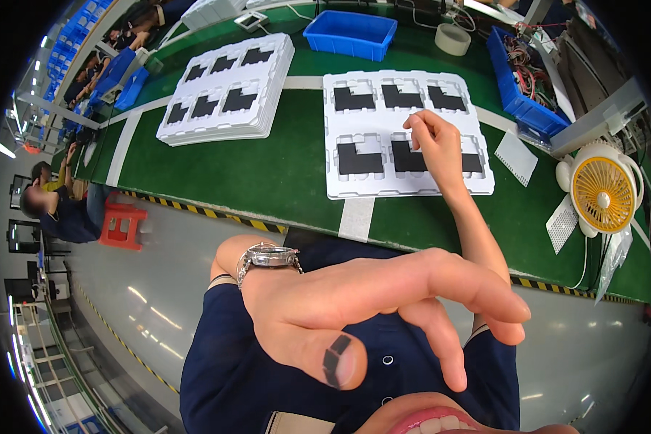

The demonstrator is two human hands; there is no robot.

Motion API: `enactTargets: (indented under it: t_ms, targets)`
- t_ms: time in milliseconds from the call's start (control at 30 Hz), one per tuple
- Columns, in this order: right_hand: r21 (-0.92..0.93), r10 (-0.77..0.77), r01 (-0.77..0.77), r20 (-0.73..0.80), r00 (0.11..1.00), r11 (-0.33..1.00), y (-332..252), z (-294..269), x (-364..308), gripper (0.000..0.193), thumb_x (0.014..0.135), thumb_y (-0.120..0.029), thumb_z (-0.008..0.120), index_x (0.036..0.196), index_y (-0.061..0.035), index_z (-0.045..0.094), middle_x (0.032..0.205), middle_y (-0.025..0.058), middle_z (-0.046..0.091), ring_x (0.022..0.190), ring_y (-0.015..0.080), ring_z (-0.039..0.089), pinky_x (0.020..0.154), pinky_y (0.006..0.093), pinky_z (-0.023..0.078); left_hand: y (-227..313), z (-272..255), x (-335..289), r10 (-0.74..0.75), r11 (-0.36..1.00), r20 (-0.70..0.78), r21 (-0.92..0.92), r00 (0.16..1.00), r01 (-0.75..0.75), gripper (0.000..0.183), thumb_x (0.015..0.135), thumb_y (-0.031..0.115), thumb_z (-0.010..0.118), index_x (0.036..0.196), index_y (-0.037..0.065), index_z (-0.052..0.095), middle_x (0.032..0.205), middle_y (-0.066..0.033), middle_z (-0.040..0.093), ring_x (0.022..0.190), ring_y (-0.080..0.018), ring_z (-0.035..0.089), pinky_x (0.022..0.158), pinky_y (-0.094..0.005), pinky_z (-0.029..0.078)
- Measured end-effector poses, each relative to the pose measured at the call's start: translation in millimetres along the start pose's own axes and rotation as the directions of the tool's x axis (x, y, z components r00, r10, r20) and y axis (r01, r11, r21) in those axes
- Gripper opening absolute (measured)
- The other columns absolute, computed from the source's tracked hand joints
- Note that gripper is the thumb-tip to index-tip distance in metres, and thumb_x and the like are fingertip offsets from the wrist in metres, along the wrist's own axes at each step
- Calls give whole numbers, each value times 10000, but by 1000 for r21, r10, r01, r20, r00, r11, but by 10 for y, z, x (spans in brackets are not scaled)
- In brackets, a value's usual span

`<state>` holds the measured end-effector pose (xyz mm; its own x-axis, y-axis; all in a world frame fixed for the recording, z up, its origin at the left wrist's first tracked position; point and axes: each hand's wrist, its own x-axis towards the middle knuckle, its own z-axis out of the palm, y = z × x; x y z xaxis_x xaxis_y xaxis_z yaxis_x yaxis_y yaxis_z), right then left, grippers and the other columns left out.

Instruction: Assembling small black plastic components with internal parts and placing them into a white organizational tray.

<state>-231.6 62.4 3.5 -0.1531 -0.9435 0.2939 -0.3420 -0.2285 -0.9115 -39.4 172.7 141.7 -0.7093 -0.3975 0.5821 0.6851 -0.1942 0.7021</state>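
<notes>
My left hand (pixel 362 293) is raised close in front of me, away from the table. Its fingers are spread and bent with nothing between them; small black strips (pixel 334 359) lie across the thumb tip, and a metal watch (pixel 269 256) circles the wrist. Over the right-hand white plastic tray (pixel 340 132) hovers my right hand (pixel 437 141), its fingers curled in; whatever they may hold is hidden. Flat black L-shaped pieces (pixel 359 160) sit in the tray's pockets, and my right hand and forearm partly cover those in the near row.
A stack of white trays (pixel 278 87) with similar black pieces stands left. Behind are a blue bin (pixel 349 36) and a tape roll (pixel 452 40). To the right stand a blue bin of wires (pixel 517 94), a notepad (pixel 516 158) and a yellow-and-white fan (pixel 602 192). Another person sits far left.
</notes>
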Motion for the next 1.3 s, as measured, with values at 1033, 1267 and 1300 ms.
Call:
enactTargets:
  t_ms: [1033,1267,1300]
  targets:
    - [-135,5,-11,-43,999,991,-128,-39,-146,188,970,-76,501,853,15,617,615,-2,509,542,48,416,501,217,292,-472,-1835,-98,-42,651,-419,677,907,343,138,854,56,627,983,14,647,914,-76,700,828,-183,695,738,-299,538]
    - [-57,15,-25,-171,985,998,-26,-71,-146,208,977,-84,493,844,18,617,702,9,531,562,49,422,514,213,298,-516,-1918,-123,-133,727,-502,537,854,429,110,871,36,585,964,18,639,861,-71,700,782,-136,694,704,-274,536]
    - [-58,13,-23,-176,984,998,-13,-73,-143,208,977,-84,493,844,18,617,702,9,531,562,49,422,514,213,298,-545,-1937,-125,-134,726,-498,539,857,427,110,871,36,585,964,18,639,861,-71,700,782,-136,694,704,-274,536]
